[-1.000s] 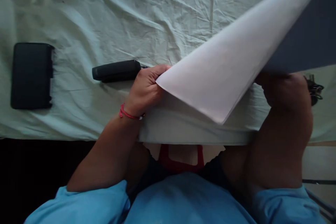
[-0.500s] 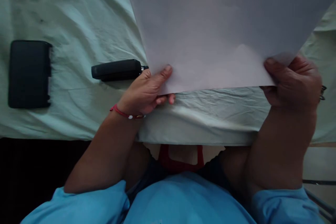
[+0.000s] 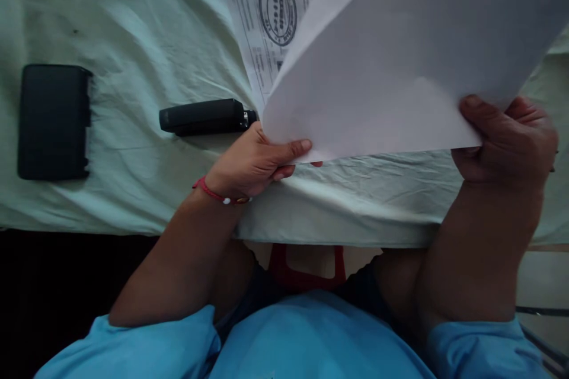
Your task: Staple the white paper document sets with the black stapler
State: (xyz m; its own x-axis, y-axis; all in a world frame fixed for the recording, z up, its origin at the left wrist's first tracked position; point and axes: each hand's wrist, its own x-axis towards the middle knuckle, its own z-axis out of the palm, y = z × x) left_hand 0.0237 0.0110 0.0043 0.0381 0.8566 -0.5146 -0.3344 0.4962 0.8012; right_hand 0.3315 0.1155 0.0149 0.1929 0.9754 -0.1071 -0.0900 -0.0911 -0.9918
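Above the near edge of the tabletop (image 3: 133, 29), both hands hold sheets of paper clear of the cloth. Left hand (image 3: 255, 160): thumb stretched along the lower left corner of the blank sheet (image 3: 391, 77), fingers curled beneath, so the corner is pinched between thumb and fingers. Right hand (image 3: 507, 142): closed on the lower right corner of the same sheet, thumb on top, fingers hidden behind the paper. A grip at both lower corners keeps the sheet taut and tilted toward the camera, readable side facing the person.

Blank sheet: white, unmarked on the visible face, no creases; its upper left corner stands away from what lies behind. Behind it, a printed page (image 3: 262, 29) shows at the left: fine lines of text, too small to read, and a round dark stamp (image 3: 278, 9). Whether the left hand also grips this page cannot be told; its lower edge is hidden.

On the pale green cloth, a black stapler (image 3: 204, 116) lies flat just beside the left hand, apart from it. A black rectangular case (image 3: 53, 121) lies well to the left. Red thread bracelet (image 3: 217, 194) on the left wrist.
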